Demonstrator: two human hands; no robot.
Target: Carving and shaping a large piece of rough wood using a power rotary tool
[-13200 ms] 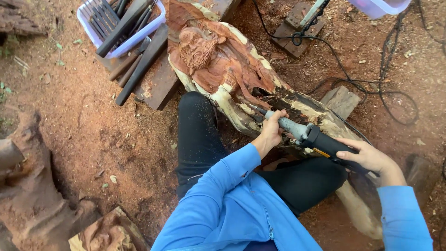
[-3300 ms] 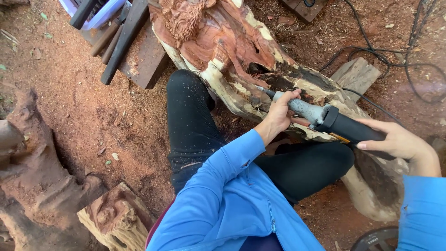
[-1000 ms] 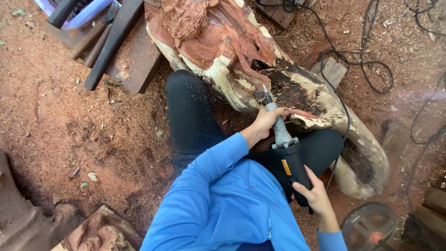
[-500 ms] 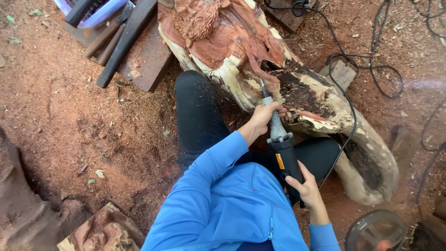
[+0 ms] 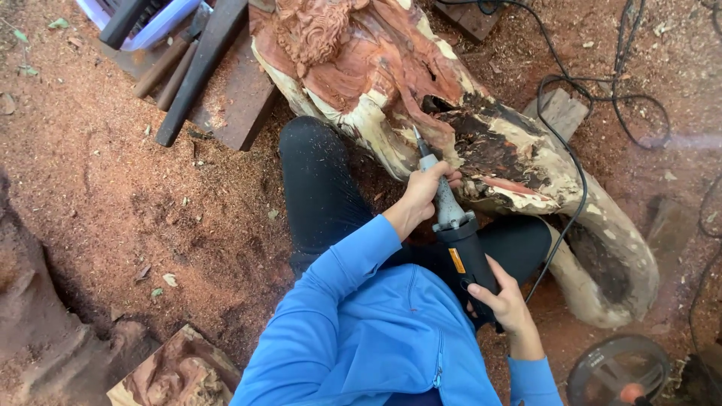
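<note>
While grinder (image 5: 457, 240) bites log (image 5: 481, 128), left hand (image 5: 423, 197) wraps neck, right hand (image 5: 505, 301) clamps body; top carved, dark lower part rough.

Left hand (image 5: 423, 197) forward, right hand (image 5: 505, 304) back, fingers curled

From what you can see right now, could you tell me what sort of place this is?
Most likely an outdoor wood-carving yard. A large, partly carved log lies on reddish, sawdust-strewn ground, and the left hand and right hand hold a corded die grinder against it. Another carved piece sits nearby.
</note>
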